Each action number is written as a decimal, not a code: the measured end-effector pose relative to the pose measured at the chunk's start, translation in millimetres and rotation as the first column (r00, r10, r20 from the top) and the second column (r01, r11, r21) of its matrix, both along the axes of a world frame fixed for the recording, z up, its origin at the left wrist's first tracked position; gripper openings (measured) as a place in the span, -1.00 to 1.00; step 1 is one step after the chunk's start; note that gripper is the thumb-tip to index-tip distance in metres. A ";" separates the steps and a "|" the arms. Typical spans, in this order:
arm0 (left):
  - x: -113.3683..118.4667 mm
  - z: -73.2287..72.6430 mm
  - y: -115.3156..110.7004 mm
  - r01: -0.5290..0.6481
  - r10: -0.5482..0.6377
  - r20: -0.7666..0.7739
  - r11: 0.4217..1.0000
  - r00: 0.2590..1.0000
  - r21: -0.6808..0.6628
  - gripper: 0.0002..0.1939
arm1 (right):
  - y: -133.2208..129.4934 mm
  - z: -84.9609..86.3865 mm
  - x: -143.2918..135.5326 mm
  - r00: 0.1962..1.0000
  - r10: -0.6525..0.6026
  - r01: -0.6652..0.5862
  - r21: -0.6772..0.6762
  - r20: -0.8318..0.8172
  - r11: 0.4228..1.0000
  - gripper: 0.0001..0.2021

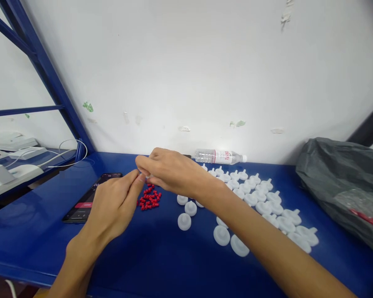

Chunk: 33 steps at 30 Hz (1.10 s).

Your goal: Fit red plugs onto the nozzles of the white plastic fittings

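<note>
My left hand (116, 203) and my right hand (166, 170) meet above the blue table (149, 265), left of the middle. The fingers of both are closed and pinched around a small whitish piece (147, 177), mostly hidden between the fingertips. Just below them lies a loose pile of small red pieces (149, 198). Several white round parts with short stems (184, 222) are spread from under my right forearm across the table's right side.
A black phone (88, 196) lies at the left, beside my left wrist. On its side by the wall rests a clear bottle (219, 157). A dark plastic bag (335, 182) sits at the right. Blue frame bars (46, 74) and white devices (12, 169) are at the far left.
</note>
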<state>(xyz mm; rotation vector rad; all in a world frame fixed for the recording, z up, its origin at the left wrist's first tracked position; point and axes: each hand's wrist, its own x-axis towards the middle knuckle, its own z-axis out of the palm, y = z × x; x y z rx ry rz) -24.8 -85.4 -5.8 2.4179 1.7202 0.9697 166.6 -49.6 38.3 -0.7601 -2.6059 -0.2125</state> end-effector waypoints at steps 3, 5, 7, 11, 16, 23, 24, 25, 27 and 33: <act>-2.4 4.2 -11.8 0.007 -0.008 0.296 1.000 0.955 0.004 -0.49 | 14.5 0.1 15.7 0.990 -0.130 0.130 -0.014 -0.044 0.991 -0.74; -3.4 8.7 -19.2 -0.009 -0.001 0.410 1.000 0.912 0.024 -0.45 | 30.2 -3.9 36.6 0.959 -0.262 0.260 -0.033 -0.109 0.965 -0.78; -3.1 11.9 -20.3 -0.054 0.043 0.304 0.998 0.952 0.027 -0.48 | 46.1 -11.4 58.3 0.900 -0.387 0.383 -0.061 -0.200 0.922 -0.80; -3.8 3.0 -0.3 -0.183 0.164 -0.150 0.976 0.975 -0.121 -0.57 | 63.1 -29.5 74.9 0.832 -0.501 0.480 -0.144 -0.237 0.865 -0.83; -18.4 -23.1 22.7 -0.192 0.095 -0.344 0.947 0.934 -0.259 -0.64 | 62.3 -44.8 54.3 0.830 -0.528 0.494 -0.199 -0.182 0.846 -0.87; -30.1 -27.9 23.4 -0.270 0.123 -0.418 0.910 0.900 -0.313 -0.68 | 67.9 -61.9 51.2 0.846 -0.533 0.505 -0.328 0.006 0.798 -0.70; -30.2 -27.9 23.5 -0.275 0.122 -0.424 0.907 0.897 -0.319 -0.69 | 68.9 -63.8 52.3 0.848 -0.529 0.503 -0.340 0.021 0.794 -0.68; -30.3 -28.0 23.6 -0.280 0.123 -0.429 0.904 0.895 -0.325 -0.70 | 69.7 -65.3 53.3 0.851 -0.524 0.501 -0.351 0.031 0.791 -0.67; -30.7 -28.7 23.7 -0.286 0.123 -0.435 0.898 0.892 -0.333 -0.71 | 70.8 -67.3 54.8 0.856 -0.516 0.494 -0.371 0.044 0.787 -0.67; -33.2 -32.0 25.0 -0.266 0.114 -0.417 0.907 0.902 -0.328 -0.71 | 71.1 -67.1 56.7 0.856 -0.516 0.490 -0.384 0.041 0.782 -0.66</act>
